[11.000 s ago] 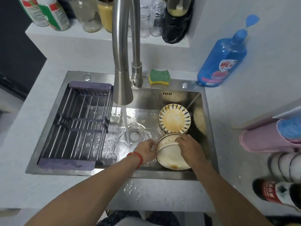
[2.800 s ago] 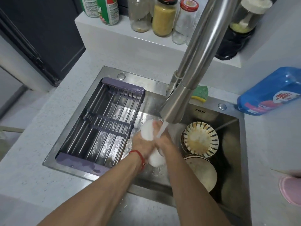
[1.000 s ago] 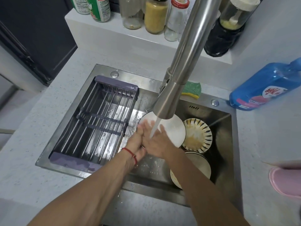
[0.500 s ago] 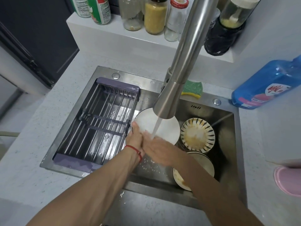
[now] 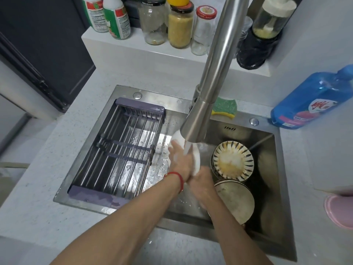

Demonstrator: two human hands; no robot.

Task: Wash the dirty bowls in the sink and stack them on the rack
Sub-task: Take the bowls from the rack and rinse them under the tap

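A white bowl (image 5: 196,161) stands on edge under the running water of the faucet (image 5: 198,119). My left hand (image 5: 179,159) lies flat against its left face with fingers spread. My right hand (image 5: 202,180) grips the bowl's lower rim from below. A dirty striped bowl (image 5: 233,161) sits on a stack at the right of the steel sink (image 5: 267,236). Another dirty bowl (image 5: 235,203) leans in front of it. The purple-ended wire rack (image 5: 118,152) spans the sink's left half with nothing on it.
A green-and-yellow sponge (image 5: 225,108) lies behind the faucet. A blue detergent bottle (image 5: 313,100) lies on the counter at right. Jars and bottles (image 5: 179,25) line the raised ledge behind. A pink object (image 5: 340,209) pokes in at the right edge.
The bowl has turned from facing up to standing on edge under the stream. My left hand slid onto its left face and my right hand dropped to its lower rim.
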